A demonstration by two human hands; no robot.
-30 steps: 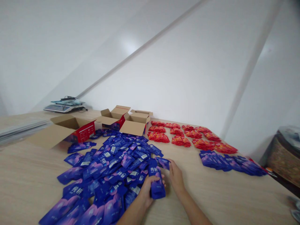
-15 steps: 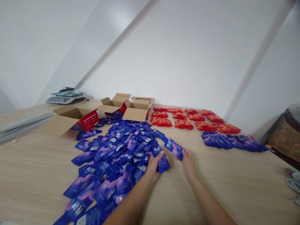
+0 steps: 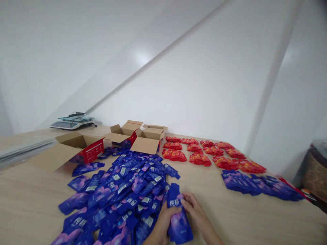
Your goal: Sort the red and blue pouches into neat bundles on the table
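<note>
In front of me, my left hand point(image 3: 162, 218) grips a small stack of blue pouches point(image 3: 181, 223), thumb across the front. The top pouch is upright, with white lettering and a pink-purple picture facing me. My right hand point(image 3: 194, 208) pinches the same stack at its right edge, so both hands are close together. How many pouches lie behind the top one is hidden. To the left, a big loose heap of similar blue pouches point(image 3: 127, 190) spreads over the table point(image 3: 230, 221), close against my left hand.
Open cardboard boxes point(image 3: 93, 151) stand behind and left of the heap. Red pouches point(image 3: 174, 155) lie in several bunches at the back right. Nearer, overlapping blue pouches point(image 3: 258, 183) form a row. A scale point(image 3: 73, 124) with things on top sits at the far left, before the white wall.
My right hand has brought its pouch left and down onto the stack in my left hand. Both hands now meet lower in view. The head view has tilted upward.
</note>
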